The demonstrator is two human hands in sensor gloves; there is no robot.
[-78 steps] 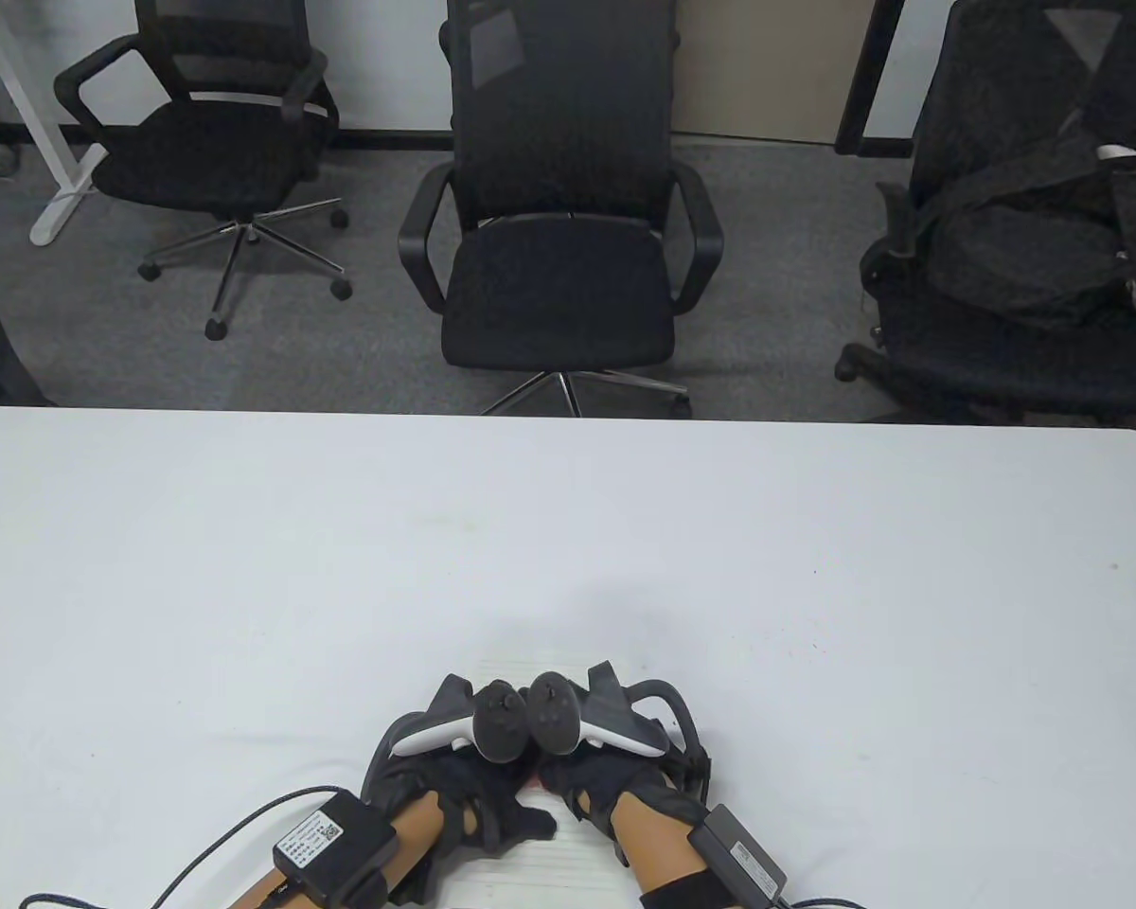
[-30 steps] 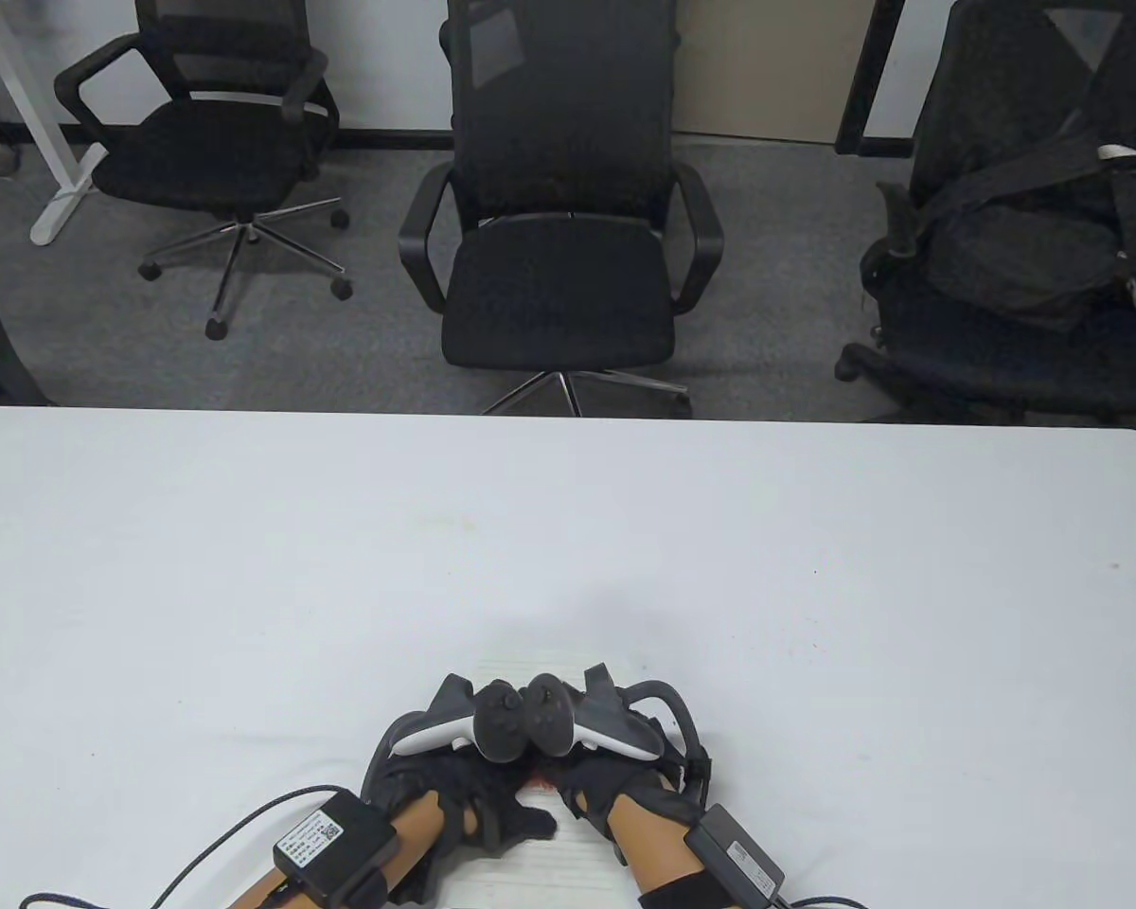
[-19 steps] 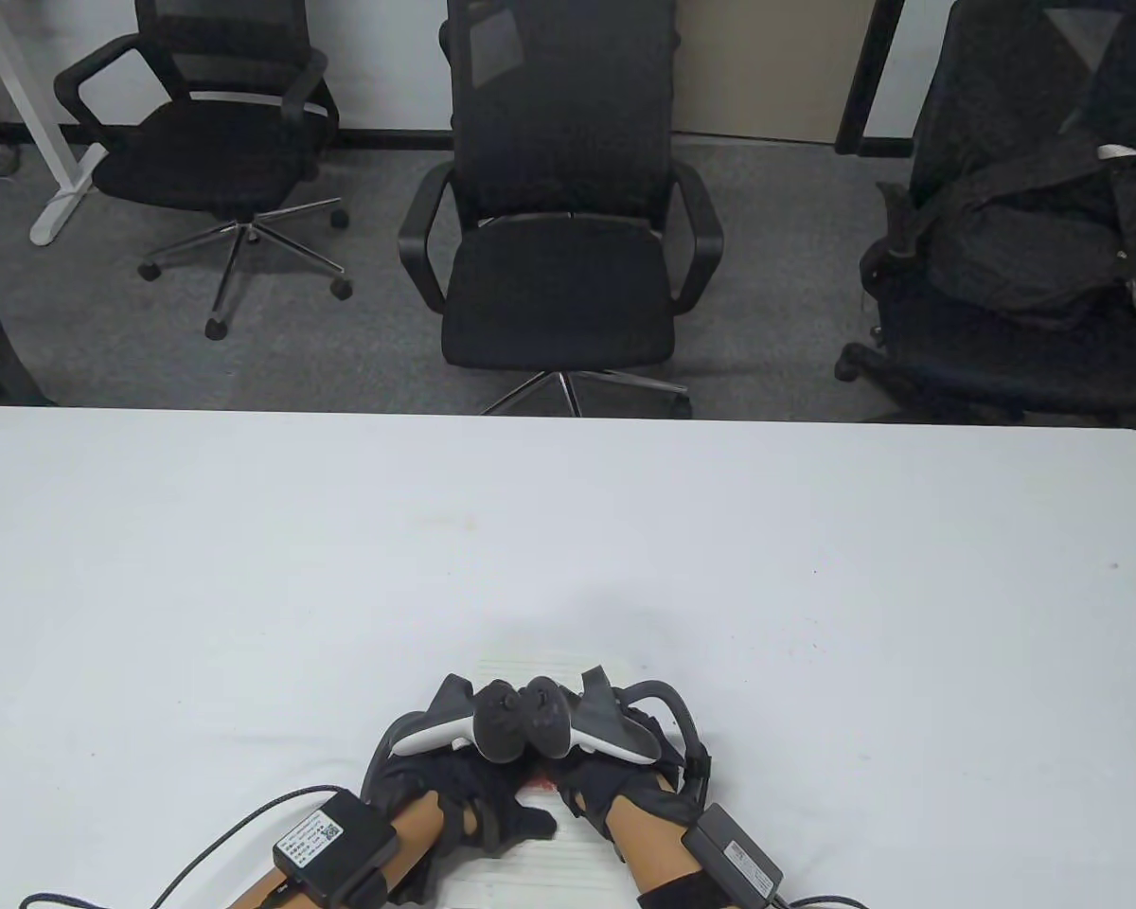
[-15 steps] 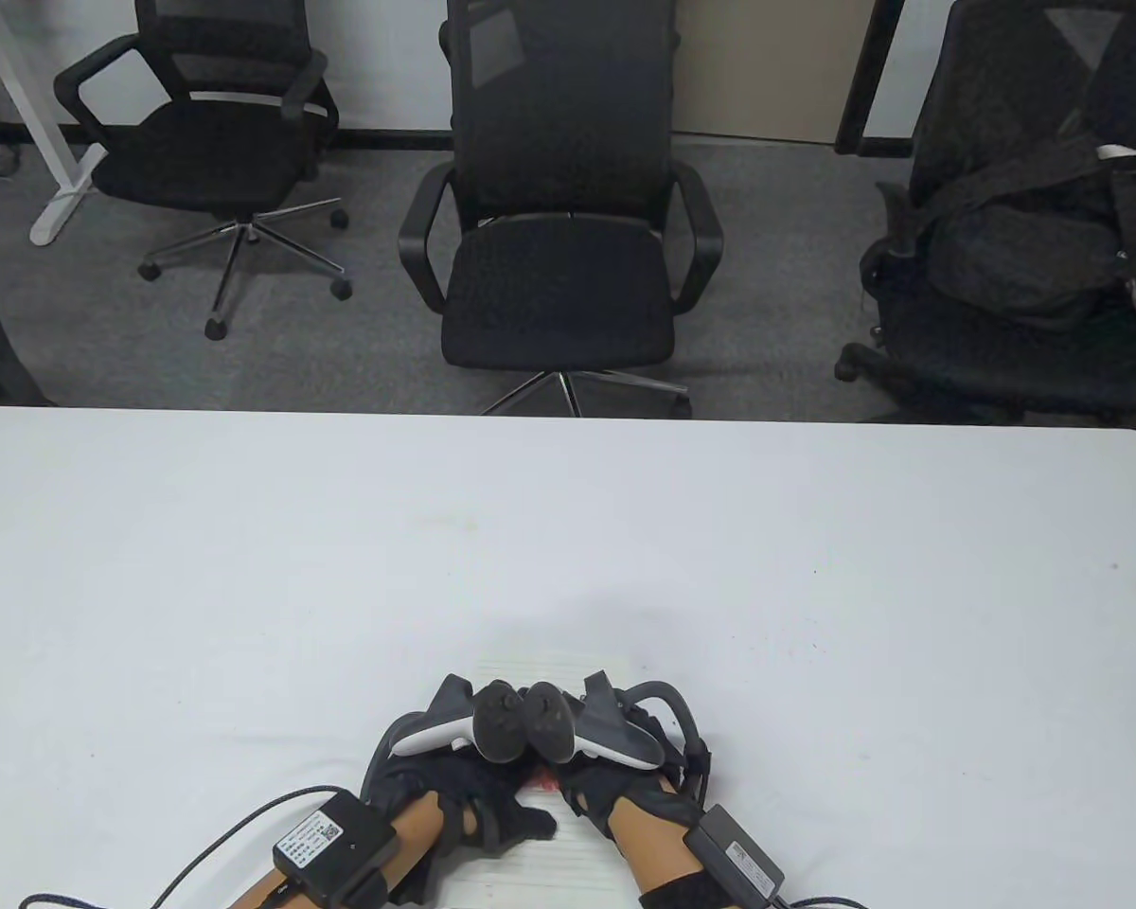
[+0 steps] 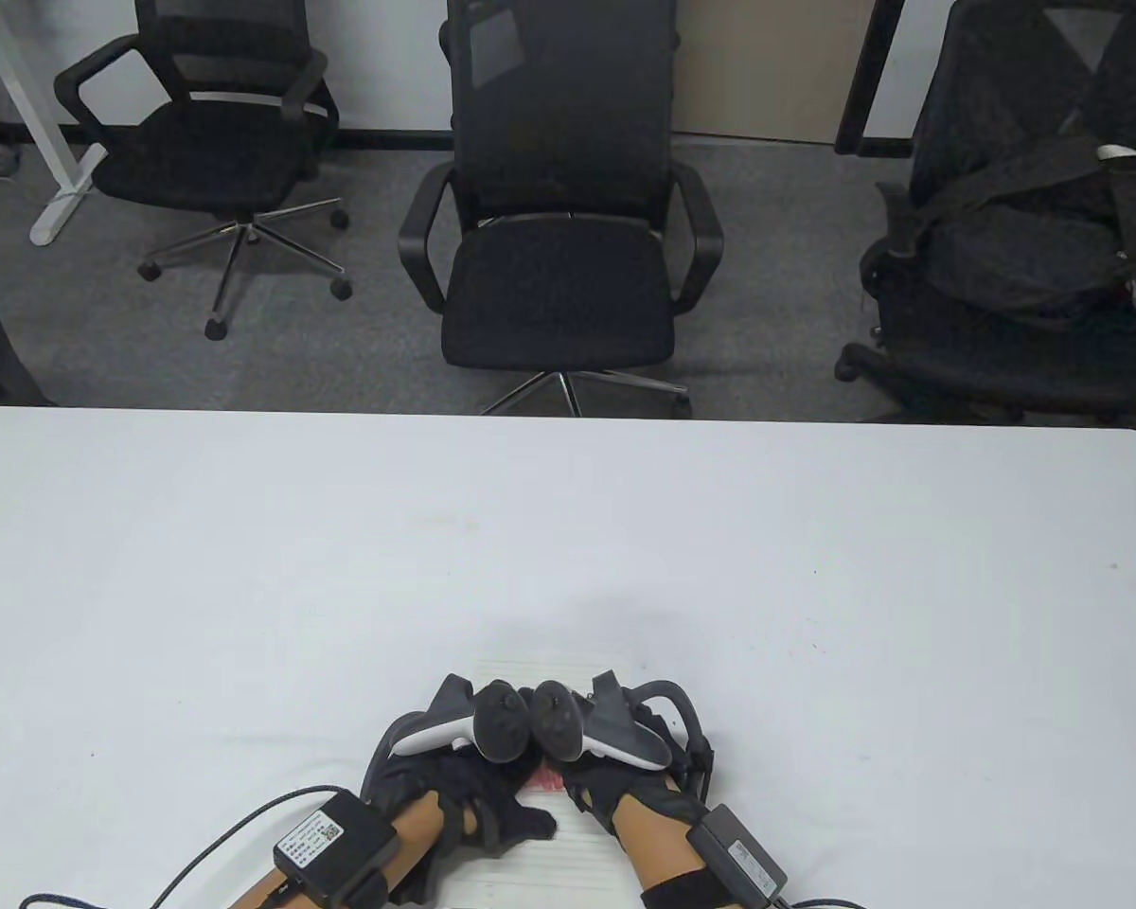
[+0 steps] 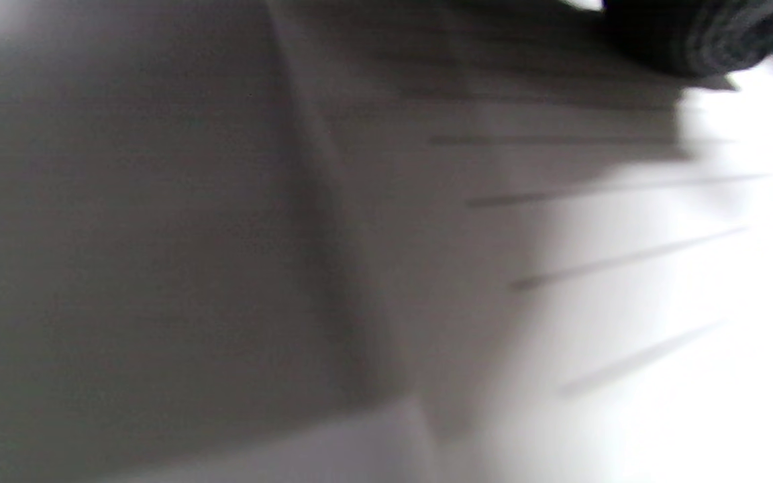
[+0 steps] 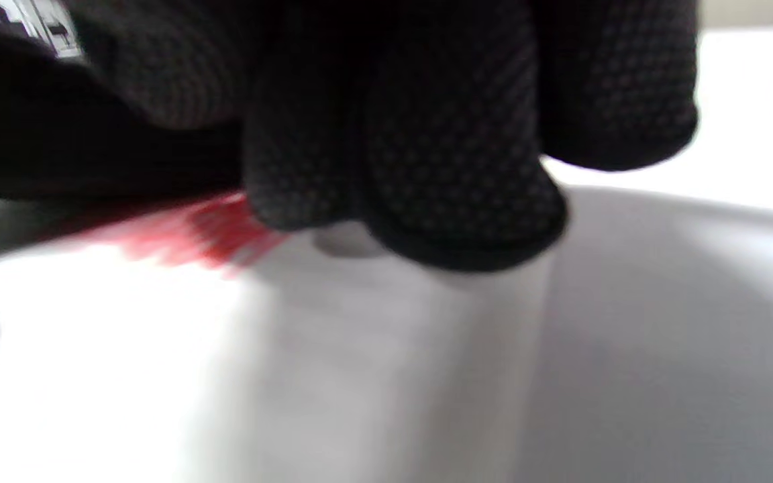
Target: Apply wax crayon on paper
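At the table's near edge, the red patch on the lined paper has widened. The right hand has shifted slightly; its curled fingers hide any crayon. The left hand presses the sheet flat.

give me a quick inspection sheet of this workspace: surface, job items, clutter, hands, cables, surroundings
surface: white table, faint specks on it.
job's things: lined paper at the near edge, red crayon marks between the hands; the crayon itself is hidden.
clutter: nothing seen.
grippers: left hand rests on the paper; right hand is curled beside the red marks, its grip hidden.
cables: black cable loops from the left wrist box; right wrist box also wired.
surroundings: three black office chairs beyond the table, middle chair facing it, a dark bag on the right one.
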